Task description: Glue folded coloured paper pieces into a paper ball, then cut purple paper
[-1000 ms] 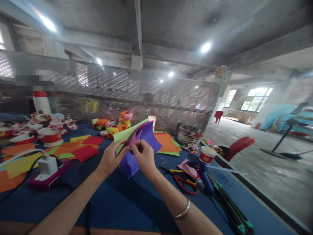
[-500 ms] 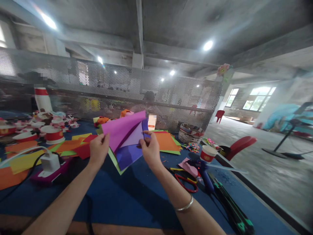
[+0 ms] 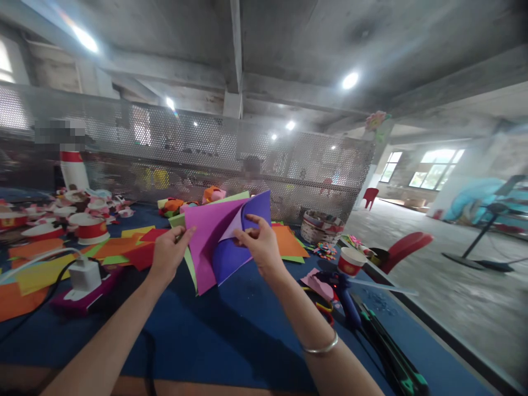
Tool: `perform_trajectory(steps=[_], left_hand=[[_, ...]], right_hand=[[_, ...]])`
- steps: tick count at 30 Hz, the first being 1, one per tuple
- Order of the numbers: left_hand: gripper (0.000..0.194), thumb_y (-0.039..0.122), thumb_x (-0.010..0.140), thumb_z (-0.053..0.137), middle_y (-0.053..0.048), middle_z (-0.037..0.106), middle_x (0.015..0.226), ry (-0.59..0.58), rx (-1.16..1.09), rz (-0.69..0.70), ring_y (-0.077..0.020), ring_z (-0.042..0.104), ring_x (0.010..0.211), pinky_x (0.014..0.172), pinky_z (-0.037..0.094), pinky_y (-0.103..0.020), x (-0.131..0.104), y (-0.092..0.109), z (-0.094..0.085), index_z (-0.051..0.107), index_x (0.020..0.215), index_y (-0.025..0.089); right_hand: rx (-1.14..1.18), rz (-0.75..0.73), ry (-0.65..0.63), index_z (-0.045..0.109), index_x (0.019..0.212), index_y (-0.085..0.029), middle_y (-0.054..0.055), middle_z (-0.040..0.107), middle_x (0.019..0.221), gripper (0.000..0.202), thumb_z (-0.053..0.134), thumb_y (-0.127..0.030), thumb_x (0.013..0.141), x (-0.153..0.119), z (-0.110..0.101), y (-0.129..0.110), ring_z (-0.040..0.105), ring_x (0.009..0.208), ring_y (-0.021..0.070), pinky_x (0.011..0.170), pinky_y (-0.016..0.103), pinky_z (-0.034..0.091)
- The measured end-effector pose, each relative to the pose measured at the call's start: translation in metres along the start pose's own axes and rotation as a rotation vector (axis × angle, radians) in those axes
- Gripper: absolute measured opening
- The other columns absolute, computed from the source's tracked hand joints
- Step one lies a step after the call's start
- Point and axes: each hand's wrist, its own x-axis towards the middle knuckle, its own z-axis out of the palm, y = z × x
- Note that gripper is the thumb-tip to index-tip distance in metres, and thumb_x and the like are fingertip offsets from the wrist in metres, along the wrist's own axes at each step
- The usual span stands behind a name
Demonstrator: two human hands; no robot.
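Note:
Several sheets of coloured paper are held up above the blue table (image 3: 243, 341). A magenta sheet (image 3: 206, 234) is in front on the left, a purple sheet (image 3: 231, 256) curls on the right, and light green paper (image 3: 191, 269) shows behind. My left hand (image 3: 171, 253) pinches the sheets' left edge between thumb and fingers. With thumb and index finger, my right hand (image 3: 259, 242) grips a folded-over, lilac-looking part of the paper near the purple sheet.
Orange paper (image 3: 291, 242) lies behind my right hand. At right are a glue gun (image 3: 346, 297), partly hidden scissors (image 3: 324, 311), a long black-and-green tool (image 3: 388, 344) and a paper cup (image 3: 352, 260). A power strip (image 3: 88, 291) sits left; a perforated screen (image 3: 198, 148) stands behind.
The paper has turned and spread: the magenta sheet stands more upright, and the purple sheet swings up to the right. My right hand has shifted slightly right, its forearm covering more of the scissors.

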Motion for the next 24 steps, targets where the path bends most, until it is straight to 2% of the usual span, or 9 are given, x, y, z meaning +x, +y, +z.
perform_trajectory(steps=[5,11,13,17,20,24], left_hand=[[0.038,0.058,0.075,0.068,-0.001,0.06,0.059,-0.145,0.04,0.078,-0.0176,0.053,0.06,0.057,0.044,-0.029,-0.013,0.019,0.003,0.067,0.068,0.02],[0.034,0.054,0.068,0.069,-0.004,0.063,0.059,-0.182,0.072,0.109,-0.0203,0.057,0.061,0.06,0.047,-0.031,-0.013,0.02,0.005,0.061,0.061,0.022],[0.033,0.051,0.072,0.064,-0.002,0.058,0.055,-0.144,0.123,0.157,-0.0176,0.053,0.057,0.058,0.043,-0.029,-0.013,0.02,0.006,0.055,0.055,0.023],[0.038,0.043,0.075,0.057,0.005,0.035,0.043,0.019,0.222,0.195,-0.012,0.036,0.047,0.053,0.032,-0.027,-0.015,0.023,0.008,0.039,0.047,0.024],[0.034,0.039,0.075,0.059,0.006,0.036,0.043,0.078,0.231,0.107,-0.012,0.037,0.048,0.054,0.032,-0.027,-0.013,0.022,0.006,0.044,0.049,0.024],[0.026,0.036,0.074,0.066,0.006,0.044,0.045,0.179,0.103,-0.123,-0.0142,0.042,0.052,0.054,0.032,-0.027,-0.001,0.01,-0.002,0.059,0.055,0.022]], right_hand=[[0.085,0.066,-0.043,0.058,0.102,-0.023,-0.012,0.057,0.05,0.053,0.084,-0.041,0.06,-0.003,0.022,0.009,0.064,0.05,0.0164,0.06,0.033,0.057],[0.088,0.065,-0.026,0.057,0.097,-0.024,-0.014,0.049,0.049,0.053,0.086,-0.041,0.057,-0.005,0.033,0.009,0.059,0.047,0.0148,0.052,0.029,0.052],[0.094,0.077,-0.012,0.056,0.095,-0.024,-0.015,0.047,0.048,0.054,0.087,-0.042,0.055,-0.006,0.034,0.009,0.057,0.046,0.0138,0.052,0.029,0.053],[0.141,0.093,0.008,0.056,0.091,-0.023,-0.016,0.046,0.047,0.054,0.087,-0.047,0.055,-0.004,0.029,0.009,0.053,0.044,0.0117,0.056,0.029,0.055],[0.142,0.071,0.058,0.057,0.087,-0.021,-0.012,0.053,0.05,0.051,0.086,-0.05,0.057,-0.001,0.019,0.003,0.052,0.045,0.0103,0.056,0.028,0.053],[0.135,-0.009,0.169,0.062,0.082,-0.018,-0.009,0.057,0.054,0.042,0.086,-0.045,0.061,0.002,0.002,-0.012,0.049,0.045,0.0077,0.053,0.025,0.047]])
